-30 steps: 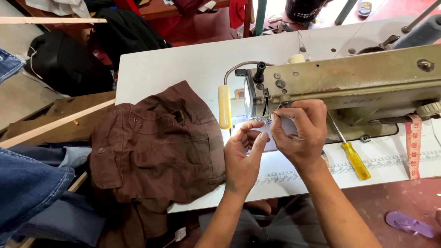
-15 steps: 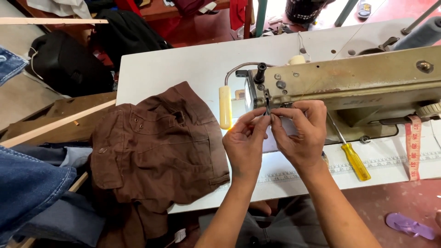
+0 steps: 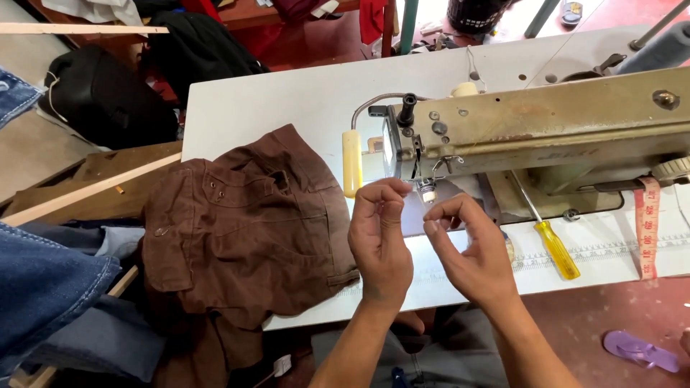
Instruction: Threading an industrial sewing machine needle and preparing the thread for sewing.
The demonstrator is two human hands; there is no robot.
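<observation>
**Both hands raised at the needle end of the sewing machine**

Head view: the left hand [image 3: 379,241] is held up just below the needle end of the sewing machine [image 3: 532,133], its thumb and fingertips [image 3: 388,194] pinched together as if on something very fine; whether a thread is gripped cannot be told. The right hand [image 3: 467,251] is lifted beside it, fingers curled and loosely parted, with nothing visibly grasped. Both hands are kept just under the small metal presser part [image 3: 429,192] of the machine, close together but apart from each other.

The machine is set on a white table [image 3: 287,100]. A brown garment [image 3: 244,223] is spread on the table to the left of the hands, partly hanging over the near edge. A yellow-handled screwdriver [image 3: 550,241] is laid to the right of the hands, and a red measuring tape [image 3: 648,230] is draped further right. Blue denim [image 3: 50,287] is seen at the lower left, and a purple sandal [image 3: 640,350] on the floor at the lower right
</observation>
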